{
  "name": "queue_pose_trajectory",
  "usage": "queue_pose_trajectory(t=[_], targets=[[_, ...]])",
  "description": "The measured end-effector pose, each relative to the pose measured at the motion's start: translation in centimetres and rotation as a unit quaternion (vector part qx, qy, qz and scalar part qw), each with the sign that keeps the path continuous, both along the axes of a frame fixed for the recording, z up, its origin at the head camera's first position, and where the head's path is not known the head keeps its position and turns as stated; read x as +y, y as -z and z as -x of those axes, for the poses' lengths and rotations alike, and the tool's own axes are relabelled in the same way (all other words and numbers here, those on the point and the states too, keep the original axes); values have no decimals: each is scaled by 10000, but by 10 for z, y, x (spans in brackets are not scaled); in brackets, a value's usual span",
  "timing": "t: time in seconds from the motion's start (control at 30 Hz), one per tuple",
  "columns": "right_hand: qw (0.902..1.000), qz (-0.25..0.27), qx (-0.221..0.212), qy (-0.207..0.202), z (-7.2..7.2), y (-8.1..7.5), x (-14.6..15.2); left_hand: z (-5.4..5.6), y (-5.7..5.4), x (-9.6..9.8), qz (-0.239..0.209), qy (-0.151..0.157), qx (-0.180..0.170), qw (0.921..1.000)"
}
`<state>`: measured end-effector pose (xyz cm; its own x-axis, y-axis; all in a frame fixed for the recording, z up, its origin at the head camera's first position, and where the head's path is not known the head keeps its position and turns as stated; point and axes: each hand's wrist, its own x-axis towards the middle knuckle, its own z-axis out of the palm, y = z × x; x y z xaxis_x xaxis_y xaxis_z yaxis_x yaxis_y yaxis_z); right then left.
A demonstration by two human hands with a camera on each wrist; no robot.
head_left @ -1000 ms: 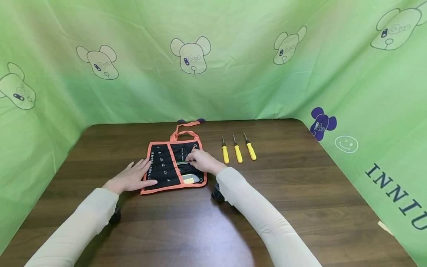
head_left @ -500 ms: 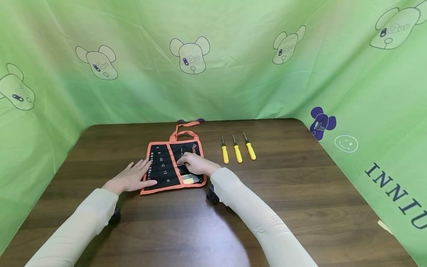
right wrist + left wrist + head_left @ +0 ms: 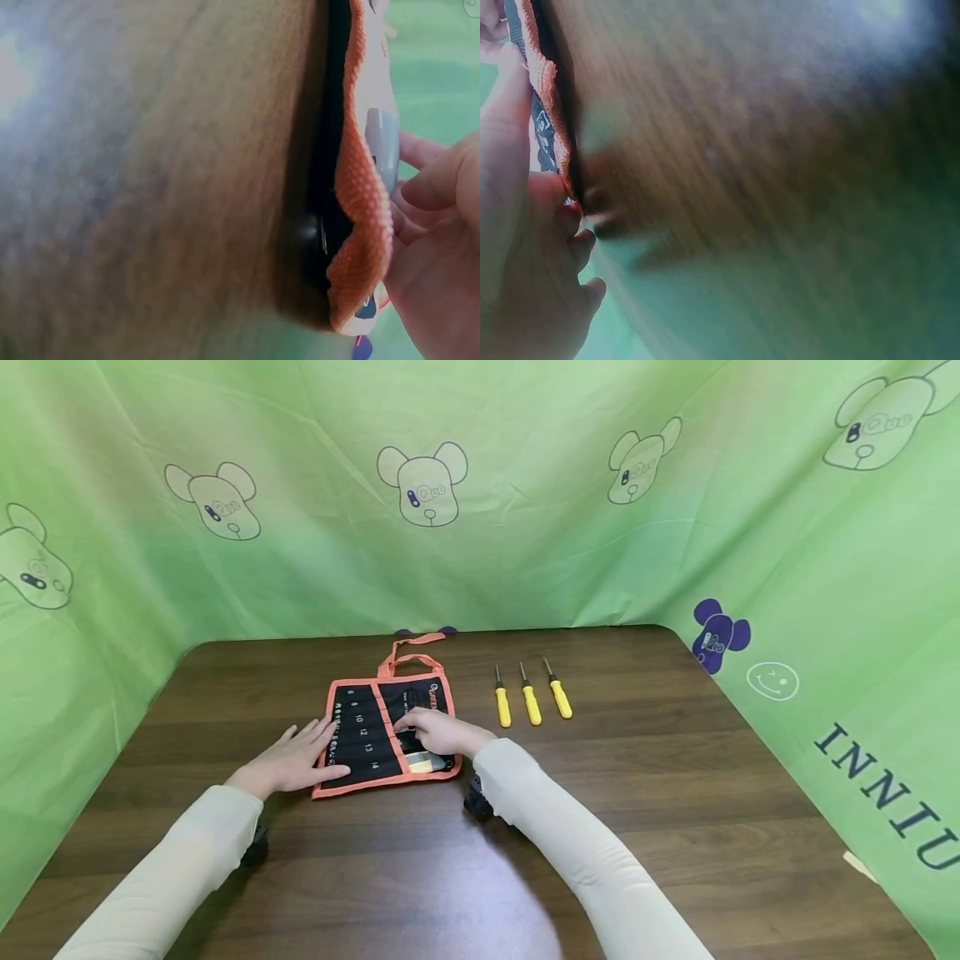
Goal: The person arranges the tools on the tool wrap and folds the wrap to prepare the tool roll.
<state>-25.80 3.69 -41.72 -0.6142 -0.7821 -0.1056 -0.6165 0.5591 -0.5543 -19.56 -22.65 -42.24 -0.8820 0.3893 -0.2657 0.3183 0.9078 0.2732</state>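
A black tool pouch [image 3: 357, 703] with orange edging and printed sizes lies unfolded on the table. My left hand [image 3: 288, 762] rests on its left edge, fingers straight and spread. Over the pouch's right section is my right hand [image 3: 444, 732], its fingertips at the orange strip along the middle. Whatever lies under those fingers is hidden, so I cannot tell if they pinch anything. Below that hand, a grey and yellow tool [image 3: 426, 762] sits in the right section. The right wrist view shows a grey rounded end [image 3: 383, 150] beside the thumb and the orange edging [image 3: 364, 225].
Three yellow-handled screwdrivers, left [image 3: 502, 706], middle [image 3: 531, 704] and right [image 3: 561, 700], lie side by side right of the pouch. An orange strap [image 3: 412, 658] trails off its far side. A green printed cloth [image 3: 525, 560] hangs around the wooden table [image 3: 390, 877].
My right hand has slid left across the pouch's right section, to the orange strip, and the thin silvery tool seen under it earlier is now out of sight. My left hand has stayed in place.
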Motion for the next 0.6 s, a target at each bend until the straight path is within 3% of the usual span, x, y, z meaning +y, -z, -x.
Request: queue_pose_trajectory(t=[0.33,0.6], targets=[[9983,397,42,413,3,-6,13,0,0,0,-25,9,-5,10000],[9910,983,-24,904,11,-24,41,1,1,0,-37,6,16,10000]])
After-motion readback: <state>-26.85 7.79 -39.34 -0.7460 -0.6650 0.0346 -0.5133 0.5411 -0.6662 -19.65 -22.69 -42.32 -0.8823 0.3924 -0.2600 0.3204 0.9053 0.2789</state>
